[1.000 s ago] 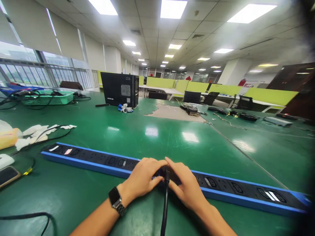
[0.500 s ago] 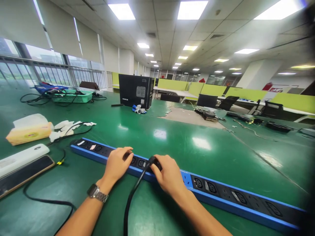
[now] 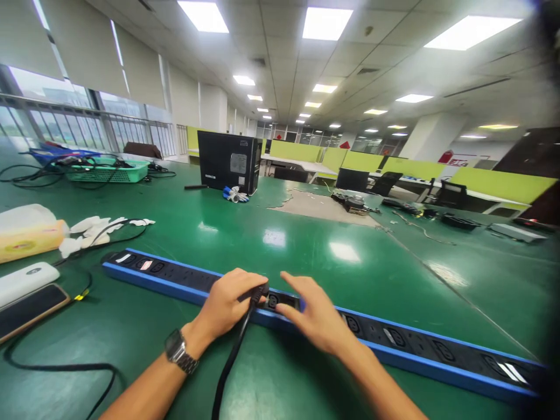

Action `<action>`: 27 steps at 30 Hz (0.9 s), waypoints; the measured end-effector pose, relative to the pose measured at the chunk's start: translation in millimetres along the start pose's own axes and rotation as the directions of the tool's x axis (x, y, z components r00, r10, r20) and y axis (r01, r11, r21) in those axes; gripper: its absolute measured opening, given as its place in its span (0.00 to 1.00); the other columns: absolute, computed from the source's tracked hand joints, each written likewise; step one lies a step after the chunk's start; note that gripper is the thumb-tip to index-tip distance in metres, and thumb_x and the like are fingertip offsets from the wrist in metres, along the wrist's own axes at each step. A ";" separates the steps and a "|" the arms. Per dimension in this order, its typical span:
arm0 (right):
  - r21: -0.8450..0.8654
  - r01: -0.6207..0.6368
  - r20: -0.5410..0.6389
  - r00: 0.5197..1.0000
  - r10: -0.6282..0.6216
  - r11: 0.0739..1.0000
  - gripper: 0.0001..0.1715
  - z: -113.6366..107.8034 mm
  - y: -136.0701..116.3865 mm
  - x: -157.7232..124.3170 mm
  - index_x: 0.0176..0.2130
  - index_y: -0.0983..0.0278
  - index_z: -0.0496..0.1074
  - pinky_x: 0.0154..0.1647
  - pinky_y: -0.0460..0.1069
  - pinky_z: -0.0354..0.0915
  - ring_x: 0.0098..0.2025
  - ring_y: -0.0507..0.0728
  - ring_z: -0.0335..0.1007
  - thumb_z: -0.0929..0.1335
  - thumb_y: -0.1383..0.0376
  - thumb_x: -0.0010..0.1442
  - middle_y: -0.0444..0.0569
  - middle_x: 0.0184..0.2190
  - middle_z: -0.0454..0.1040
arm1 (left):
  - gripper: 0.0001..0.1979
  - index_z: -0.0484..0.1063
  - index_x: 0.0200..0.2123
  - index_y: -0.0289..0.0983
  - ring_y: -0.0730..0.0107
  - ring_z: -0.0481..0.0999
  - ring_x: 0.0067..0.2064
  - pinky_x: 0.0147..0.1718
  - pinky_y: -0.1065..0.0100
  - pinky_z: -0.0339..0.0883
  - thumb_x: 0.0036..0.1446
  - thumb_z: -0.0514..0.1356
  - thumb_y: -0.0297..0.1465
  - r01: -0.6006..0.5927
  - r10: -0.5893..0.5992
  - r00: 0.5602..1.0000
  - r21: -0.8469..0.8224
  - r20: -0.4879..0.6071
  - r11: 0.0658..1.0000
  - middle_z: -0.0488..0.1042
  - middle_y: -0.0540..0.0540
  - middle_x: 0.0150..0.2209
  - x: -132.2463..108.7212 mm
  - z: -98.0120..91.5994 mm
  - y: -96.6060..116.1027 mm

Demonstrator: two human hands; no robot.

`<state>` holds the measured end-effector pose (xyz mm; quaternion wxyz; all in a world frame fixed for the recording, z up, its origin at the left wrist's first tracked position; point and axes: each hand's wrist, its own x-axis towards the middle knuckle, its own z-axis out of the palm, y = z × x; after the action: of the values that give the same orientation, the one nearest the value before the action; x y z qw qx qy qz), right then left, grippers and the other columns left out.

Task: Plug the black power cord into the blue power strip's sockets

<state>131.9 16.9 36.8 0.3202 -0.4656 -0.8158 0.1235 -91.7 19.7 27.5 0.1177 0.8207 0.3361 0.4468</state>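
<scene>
A long blue and black power strip (image 3: 175,285) lies slantwise across the green table. My left hand (image 3: 231,300), with a metal watch (image 3: 180,351) on its wrist, is closed around a black power plug (image 3: 259,293) at the strip's middle. From the plug a thick black cable (image 3: 230,364) runs down toward me. How far the plug sits in its socket I cannot tell. My right hand (image 3: 317,312) is open over the strip, thumb and fingers apart, just right of a bare socket (image 3: 273,300).
At left lie a tissue pack (image 3: 30,233), crumpled white gloves (image 3: 90,232), a white device (image 3: 26,283) and a phone (image 3: 30,312). Farther back are a green basket (image 3: 131,172) with cables, a black computer case (image 3: 225,160) and blue-white gloves (image 3: 235,195). Loose parts (image 3: 350,202) lie back right.
My right hand has let go of the plug and spread its fingers. My left hand has moved right along the strip and taken hold of the plug. The view has turned slightly right.
</scene>
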 end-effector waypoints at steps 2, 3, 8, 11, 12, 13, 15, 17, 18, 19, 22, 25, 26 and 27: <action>-0.025 -0.176 -0.183 0.968 0.169 0.984 0.27 -25.7 33.4 -23.6 0.52 0.62 0.71 0.52 0.59 0.63 0.51 0.62 0.69 0.66 0.53 0.57 0.54 0.49 0.75 | 0.13 0.73 0.47 0.39 0.65 0.75 0.42 0.42 0.64 0.68 0.59 0.60 0.33 -0.012 0.010 0.999 -0.034 -0.053 0.999 0.79 0.45 0.42 9.3 17.4 11.4; -0.044 -0.289 -0.282 0.922 0.265 0.956 0.27 -37.3 50.8 -38.1 0.49 0.62 0.73 0.52 0.59 0.64 0.50 0.63 0.70 0.65 0.51 0.56 0.55 0.47 0.76 | 0.13 0.73 0.48 0.38 0.65 0.75 0.41 0.42 0.65 0.68 0.60 0.60 0.33 -0.013 0.011 0.999 -0.046 -0.039 0.999 0.79 0.44 0.41 13.6 28.1 18.1; -0.088 -0.487 -0.482 0.784 0.391 0.869 0.25 -64.2 102.4 -100.7 0.39 0.63 0.77 0.49 0.61 0.67 0.45 0.65 0.73 0.65 0.47 0.53 0.55 0.40 0.79 | 0.13 0.73 0.48 0.38 0.65 0.75 0.38 0.38 0.65 0.69 0.60 0.59 0.31 0.036 -0.034 0.996 -0.024 0.087 0.999 0.80 0.46 0.41 24.9 79.5 45.2; -0.093 -0.407 -0.488 0.814 0.315 0.909 0.21 -59.5 92.2 -106.7 0.39 0.62 0.76 0.49 0.60 0.67 0.45 0.63 0.73 0.65 0.50 0.56 0.54 0.40 0.78 | 0.14 0.72 0.48 0.40 0.65 0.74 0.40 0.40 0.64 0.69 0.59 0.58 0.27 -0.003 -0.001 0.994 0.035 0.111 0.999 0.79 0.47 0.43 24.0 92.4 49.4; -0.094 -0.362 -0.471 0.837 0.279 0.927 0.19 -56.4 84.1 -103.6 0.40 0.61 0.76 0.49 0.60 0.67 0.45 0.63 0.73 0.65 0.52 0.57 0.53 0.40 0.78 | 0.14 0.72 0.48 0.40 0.64 0.74 0.40 0.40 0.64 0.68 0.59 0.58 0.26 -0.031 0.023 0.992 0.062 0.123 0.998 0.79 0.47 0.43 23.4 94.0 49.5; -0.094 -0.309 -0.434 0.868 0.240 0.947 0.18 -52.8 75.0 -99.0 0.41 0.61 0.75 0.49 0.60 0.67 0.46 0.62 0.72 0.66 0.53 0.58 0.53 0.41 0.78 | 0.14 0.72 0.47 0.41 0.64 0.74 0.40 0.40 0.63 0.68 0.58 0.58 0.25 -0.049 0.037 0.991 0.089 0.131 0.995 0.78 0.47 0.43 22.8 94.9 49.5; -0.081 -0.182 -0.303 0.941 0.150 0.980 0.21 -44.6 56.3 -87.9 0.49 0.61 0.72 0.51 0.58 0.67 0.48 0.60 0.71 0.67 0.56 0.58 0.52 0.46 0.76 | 0.13 0.72 0.47 0.41 0.64 0.74 0.39 0.39 0.63 0.68 0.58 0.58 0.26 -0.056 0.038 0.990 0.137 0.133 0.989 0.78 0.48 0.42 22.0 96.6 49.8; -0.053 -0.067 -0.148 0.987 0.058 0.996 0.32 -35.6 41.5 -77.3 0.58 0.60 0.64 0.52 0.57 0.67 0.51 0.59 0.70 0.69 0.58 0.56 0.53 0.51 0.73 | 0.13 0.70 0.48 0.42 0.63 0.74 0.40 0.39 0.62 0.67 0.58 0.59 0.29 -0.052 0.025 0.987 0.172 0.157 0.984 0.78 0.48 0.43 21.6 98.9 51.5; -0.044 -0.029 -0.092 0.995 0.025 0.999 0.38 -31.2 36.5 -72.6 0.61 0.60 0.59 0.51 0.56 0.67 0.50 0.59 0.70 0.70 0.59 0.54 0.53 0.51 0.72 | 0.15 0.69 0.49 0.41 0.62 0.74 0.41 0.40 0.61 0.67 0.58 0.60 0.30 -0.051 0.015 0.983 0.191 0.185 0.980 0.78 0.47 0.43 21.3 99.6 52.5; -0.045 -0.009 -0.060 0.998 0.006 0.999 0.42 -27.1 33.4 -68.2 0.63 0.61 0.56 0.50 0.56 0.68 0.49 0.59 0.70 0.71 0.60 0.52 0.53 0.50 0.73 | 0.17 0.67 0.51 0.40 0.61 0.74 0.42 0.41 0.61 0.67 0.58 0.60 0.31 -0.051 0.004 0.976 0.210 0.217 0.976 0.78 0.46 0.43 20.9 99.1 53.3; -0.082 0.014 -0.092 0.996 -0.022 0.997 0.36 -17.6 31.0 -54.2 0.61 0.60 0.61 0.41 0.55 0.70 0.40 0.58 0.72 0.68 0.65 0.54 0.50 0.40 0.76 | 0.30 0.60 0.58 0.37 0.58 0.73 0.48 0.46 0.58 0.65 0.53 0.64 0.35 -0.071 -0.004 0.956 0.243 0.292 0.967 0.76 0.42 0.47 16.3 81.8 48.7; -0.059 0.053 -0.201 0.977 -0.064 0.997 0.22 -8.4 24.3 -34.2 0.52 0.60 0.69 0.40 0.53 0.69 0.38 0.57 0.73 0.64 0.65 0.58 0.50 0.38 0.77 | 0.33 0.62 0.57 0.41 0.54 0.70 0.54 0.51 0.55 0.62 0.48 0.67 0.39 -0.043 -0.016 0.980 0.291 0.197 0.956 0.74 0.42 0.52 1.8 35.4 27.8; -0.047 0.053 -0.228 0.972 -0.062 0.998 0.20 -3.7 18.3 -25.7 0.51 0.60 0.70 0.42 0.53 0.69 0.41 0.57 0.73 0.64 0.64 0.59 0.50 0.40 0.78 | 0.28 0.66 0.54 0.42 0.54 0.71 0.52 0.50 0.54 0.62 0.50 0.66 0.40 0.035 -0.066 0.994 0.334 0.083 0.942 0.75 0.42 0.50 -5.4 16.3 17.8; -0.042 0.044 -0.241 0.969 -0.053 0.998 0.20 2.4 10.3 -16.5 0.51 0.61 0.69 0.44 0.54 0.68 0.43 0.58 0.73 0.64 0.63 0.60 0.51 0.42 0.77 | 0.22 0.69 0.51 0.41 0.55 0.73 0.50 0.50 0.55 0.62 0.53 0.63 0.40 0.142 -0.129 0.990 0.372 -0.061 0.917 0.76 0.43 0.47 -13.0 -2.3 7.4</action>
<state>143.3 8.8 23.0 0.4116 -0.4628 -0.7839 0.0434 -95.1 5.4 23.9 -0.0166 0.7947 0.4733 0.3796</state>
